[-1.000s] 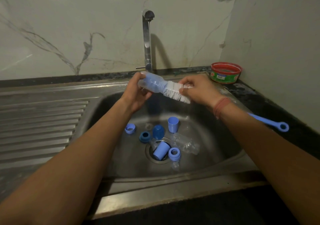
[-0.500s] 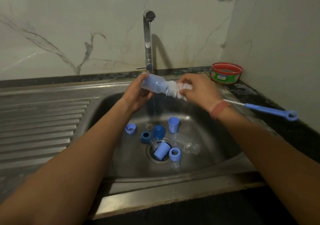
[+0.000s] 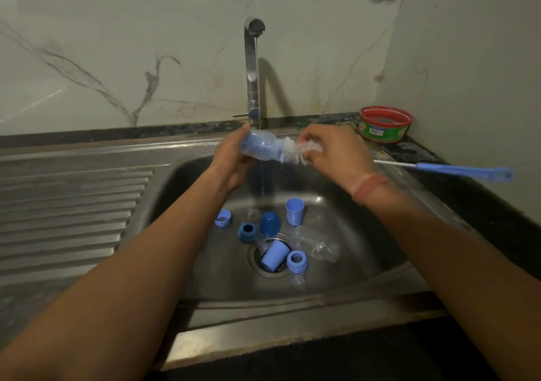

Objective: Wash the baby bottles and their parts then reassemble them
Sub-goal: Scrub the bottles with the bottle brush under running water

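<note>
One camera sits on my head, looking forward and down into the sink (image 3: 181, 193) from its front edge. The tap (image 3: 252, 67) stands at the far edge, close ahead; both my forearms reach in from below.

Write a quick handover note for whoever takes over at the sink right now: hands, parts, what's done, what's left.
Left hand: grips the bottle on its side under the running tap.
Right hand: grip on the brush at the bristles; its tip is in the bottle mouth, the blue handle sticks out to the right.
In the sink: a second bottle lying down, blue caps and rings around the drain.
Done: nothing reassembled.
Left: finish scrubbing, wash the rest, reassemble.
</note>
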Demonstrator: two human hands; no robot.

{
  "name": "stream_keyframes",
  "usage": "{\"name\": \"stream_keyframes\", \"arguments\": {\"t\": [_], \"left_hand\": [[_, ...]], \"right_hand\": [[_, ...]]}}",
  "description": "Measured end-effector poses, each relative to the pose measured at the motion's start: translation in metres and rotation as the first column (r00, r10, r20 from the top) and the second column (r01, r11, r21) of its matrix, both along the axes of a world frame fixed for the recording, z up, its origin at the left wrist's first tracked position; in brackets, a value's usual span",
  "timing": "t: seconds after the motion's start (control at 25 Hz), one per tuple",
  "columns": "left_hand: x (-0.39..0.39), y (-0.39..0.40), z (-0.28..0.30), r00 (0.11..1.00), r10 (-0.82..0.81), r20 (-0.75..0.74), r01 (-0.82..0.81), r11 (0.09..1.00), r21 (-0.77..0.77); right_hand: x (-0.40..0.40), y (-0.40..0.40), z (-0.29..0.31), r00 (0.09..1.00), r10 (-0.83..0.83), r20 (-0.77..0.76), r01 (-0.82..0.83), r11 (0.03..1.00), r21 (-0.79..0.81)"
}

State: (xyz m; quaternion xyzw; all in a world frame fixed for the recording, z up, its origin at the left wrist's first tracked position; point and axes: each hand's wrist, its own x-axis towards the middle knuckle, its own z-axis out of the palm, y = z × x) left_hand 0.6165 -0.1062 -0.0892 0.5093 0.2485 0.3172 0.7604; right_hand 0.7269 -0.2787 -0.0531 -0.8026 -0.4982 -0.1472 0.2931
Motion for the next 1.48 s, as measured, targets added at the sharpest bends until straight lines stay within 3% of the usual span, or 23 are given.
{"name": "stream_keyframes", "arguments": {"t": [0.08, 0.12, 0.16, 0.24, 0.32, 0.44, 0.56, 0.64, 0.72, 0.76, 0.84, 0.92, 0.96, 1.04, 1.16, 1.24, 1.32, 1.4, 1.48], "left_hand": [[-0.002, 0.002, 0.006, 0.991, -0.012, 0.132, 0.017, 0.999, -0.036], [-0.003, 0.001, 0.008, 0.985, -0.014, 0.172, 0.023, 0.999, -0.049], [-0.003, 0.0, 0.009, 0.986, -0.013, 0.168, 0.022, 0.998, -0.052], [0.0, -0.001, 0.005, 0.996, -0.012, 0.084, 0.015, 0.999, -0.031], [0.001, -0.005, 0.004, 0.998, 0.022, -0.061, -0.021, 1.0, 0.013], [0.001, -0.006, 0.003, 0.996, 0.053, -0.069, -0.058, 0.995, -0.075], [-0.002, -0.008, 0.008, 0.996, 0.042, 0.075, -0.03, 0.988, -0.151], [-0.002, -0.006, 0.009, 0.991, 0.037, 0.126, -0.02, 0.991, -0.134], [-0.001, -0.003, 0.008, 0.988, 0.029, 0.149, -0.012, 0.993, -0.118], [0.0, -0.003, 0.008, 0.99, 0.024, 0.141, -0.008, 0.994, -0.112], [0.002, -0.004, 0.004, 0.998, 0.014, 0.063, -0.009, 0.996, -0.086], [0.002, -0.007, 0.002, 0.999, 0.021, -0.034, -0.023, 0.998, -0.062], [0.001, -0.007, 0.002, 0.998, 0.029, -0.059, -0.032, 0.998, -0.054], [-0.001, -0.005, 0.002, 0.999, 0.033, -0.026, -0.034, 0.998, -0.051], [-0.005, -0.003, 0.006, 0.996, 0.01, 0.088, -0.005, 0.998, -0.058], [-0.004, -0.004, 0.007, 0.994, 0.005, 0.111, 0.0, 0.999, -0.05], [0.0, -0.005, 0.006, 0.999, 0.01, 0.053, -0.01, 1.0, -0.017], [0.002, -0.009, 0.005, 0.999, 0.043, -0.03, -0.043, 0.999, -0.003], [0.002, -0.008, 0.003, 0.997, 0.075, -0.031, -0.076, 0.997, -0.033]], "right_hand": [[0.007, 0.001, 0.002, 0.947, 0.043, -0.319, -0.033, 0.999, 0.035], [0.008, 0.001, 0.003, 0.921, 0.049, -0.387, -0.036, 0.998, 0.042], [0.008, 0.0, 0.003, 0.931, 0.043, -0.362, -0.031, 0.999, 0.04], [0.003, -0.001, 0.004, 0.997, 0.013, -0.074, -0.01, 0.999, 0.034], [-0.007, -0.003, 0.005, 0.979, 0.026, 0.202, -0.033, 0.999, 0.031], [-0.009, -0.005, 0.005, 0.962, 0.027, 0.271, -0.032, 0.999, 0.016], [-0.001, -0.002, 0.002, 1.0, -0.01, -0.001, 0.01, 1.0, 0.029], [0.007, 0.0, 0.004, 0.961, 0.023, -0.275, -0.018, 1.0, 0.02], [0.008, -0.001, 0.006, 0.926, 0.046, -0.374, -0.039, 0.999, 0.027], [0.007, -0.002, 0.007, 0.952, 0.033, -0.303, -0.025, 0.999, 0.029], [0.0, -0.006, 0.008, 0.999, -0.019, 0.026, 0.019, 1.0, 0.007], [-0.009, -0.008, 0.011, 0.953, -0.014, 0.304, 0.025, 0.999, -0.033], [-0.011, -0.008, 0.011, 0.935, -0.005, 0.354, 0.021, 0.999, -0.041], [-0.009, -0.005, 0.009, 0.964, 0.006, 0.267, 0.001, 1.0, -0.025], [0.005, 0.0, 0.006, 0.977, 0.025, -0.214, -0.029, 0.999, -0.018], [0.009, -0.001, 0.007, 0.941, 0.026, -0.338, -0.029, 1.0, -0.005], [0.005, -0.004, 0.007, 0.998, -0.008, -0.066, 0.007, 1.0, -0.008], [-0.004, -0.007, 0.007, 0.963, -0.005, 0.269, 0.009, 1.0, -0.011], [-0.008, -0.006, 0.006, 0.945, 0.026, 0.325, -0.02, 1.0, -0.019]]}}
